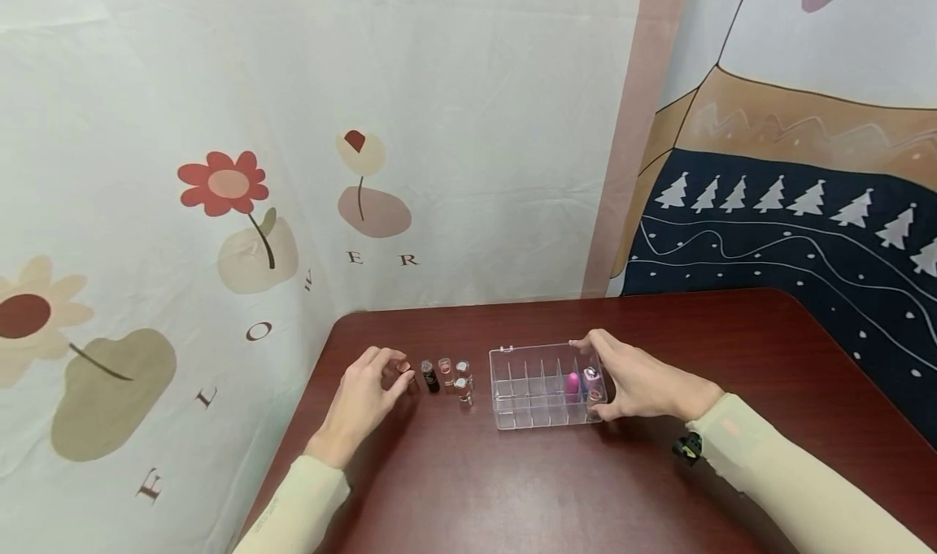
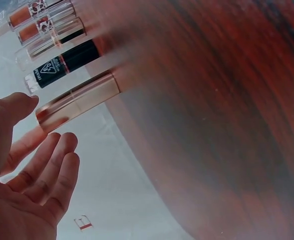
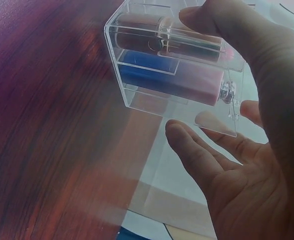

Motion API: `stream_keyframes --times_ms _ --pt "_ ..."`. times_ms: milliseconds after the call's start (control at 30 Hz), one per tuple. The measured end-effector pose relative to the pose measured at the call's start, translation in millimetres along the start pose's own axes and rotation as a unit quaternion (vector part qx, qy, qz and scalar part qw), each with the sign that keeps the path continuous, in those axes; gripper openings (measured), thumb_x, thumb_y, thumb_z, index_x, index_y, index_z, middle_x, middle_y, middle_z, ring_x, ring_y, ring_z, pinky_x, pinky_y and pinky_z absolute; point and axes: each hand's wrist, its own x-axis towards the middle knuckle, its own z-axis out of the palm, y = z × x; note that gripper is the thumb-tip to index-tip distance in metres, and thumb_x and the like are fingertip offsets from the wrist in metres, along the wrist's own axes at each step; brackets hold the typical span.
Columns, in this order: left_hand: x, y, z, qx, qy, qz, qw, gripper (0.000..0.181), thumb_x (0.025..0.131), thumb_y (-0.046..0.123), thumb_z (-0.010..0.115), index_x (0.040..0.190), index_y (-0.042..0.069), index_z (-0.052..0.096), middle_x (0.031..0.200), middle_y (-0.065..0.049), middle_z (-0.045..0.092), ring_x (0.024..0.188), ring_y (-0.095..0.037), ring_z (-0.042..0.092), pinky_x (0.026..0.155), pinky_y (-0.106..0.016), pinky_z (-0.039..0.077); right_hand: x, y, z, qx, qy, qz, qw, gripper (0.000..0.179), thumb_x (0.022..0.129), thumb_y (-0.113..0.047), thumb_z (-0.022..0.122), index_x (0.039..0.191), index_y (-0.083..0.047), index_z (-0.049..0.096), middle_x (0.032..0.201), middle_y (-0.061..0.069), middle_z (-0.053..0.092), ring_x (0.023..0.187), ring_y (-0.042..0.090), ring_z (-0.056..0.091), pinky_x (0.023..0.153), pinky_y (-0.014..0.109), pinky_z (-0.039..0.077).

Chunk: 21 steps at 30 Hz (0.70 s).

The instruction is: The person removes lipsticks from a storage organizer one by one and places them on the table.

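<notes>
A rose-gold lipstick tube (image 2: 79,101) stands upright at the left end of a short row of tubes. My left hand (image 1: 363,395) is around its top: the index finger touches it, while the thumb shows a small gap on the other side. Beside it stands a black tube (image 2: 66,65). My right hand (image 1: 635,379) holds the right end of a clear divided box (image 1: 529,426), thumb at the near side and fingers at the far side. Inside that end are a blue-and-pink tube (image 3: 171,80) with a jewelled top and a brownish tube (image 3: 137,35).
Right of the black tube stand a clear-cased tube (image 1: 446,370) and two silver-topped tubes, one being the nearer tube (image 1: 463,387). A magenta item (image 1: 572,385) sits in another box compartment. The dark red table (image 1: 542,497) meets a printed cloth (image 1: 476,131) at the back.
</notes>
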Motion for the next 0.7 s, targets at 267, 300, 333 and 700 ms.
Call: stream_keyframes --times_ms 267,300,333,700 --pt "0.5 10.9 -9.1 0.022 -0.002 -0.022 0.9995 0.032 0.099 0.019 0.095 0.126 0.012 0.081 0.115 -0.006 0.078 0.095 -0.021 0.082 0.075 -0.043 0.067 -0.1 0.5 -0.6 0.001 -0.001 -0.001 1.0000 0.092 0.078 -0.024 0.109 0.147 -0.015 0.050 0.160 0.018 0.065 0.132 0.026 0.075 0.112 0.052 0.067" --pt "0.9 13.1 -9.5 0.022 0.000 -0.019 0.9996 0.032 0.099 0.020 0.095 0.127 0.012 0.081 0.115 -0.007 0.078 0.092 -0.021 0.081 0.073 -0.042 0.066 0.0 0.7 -0.3 0.002 -0.001 -0.002 1.0000 0.092 0.078 -0.024 0.109 0.148 -0.015 0.050 0.159 0.018 0.065 0.132 0.026 0.075 0.112 0.052 0.066" --pt "1.3 15.3 -9.7 0.024 0.002 -0.014 0.9996 0.033 0.099 0.020 0.095 0.127 0.013 0.081 0.116 -0.007 0.078 0.089 -0.021 0.079 0.072 -0.041 0.065 0.1 1.0 -0.2 0.002 0.000 -0.001 1.0000 0.092 0.078 -0.024 0.109 0.148 -0.015 0.050 0.159 0.019 0.065 0.132 0.026 0.075 0.112 0.052 0.066" --pt "6.0 42.9 -4.5 0.008 0.020 0.032 0.9993 0.035 0.096 0.022 0.098 0.127 0.015 0.082 0.114 -0.001 0.076 0.077 -0.014 0.072 0.062 -0.028 0.059 -3.4 4.6 -0.3 0.019 -0.005 0.011 0.9997 0.102 0.079 -0.025 0.110 0.159 -0.012 0.048 0.160 0.014 0.064 0.135 0.027 0.073 0.116 0.056 0.065"
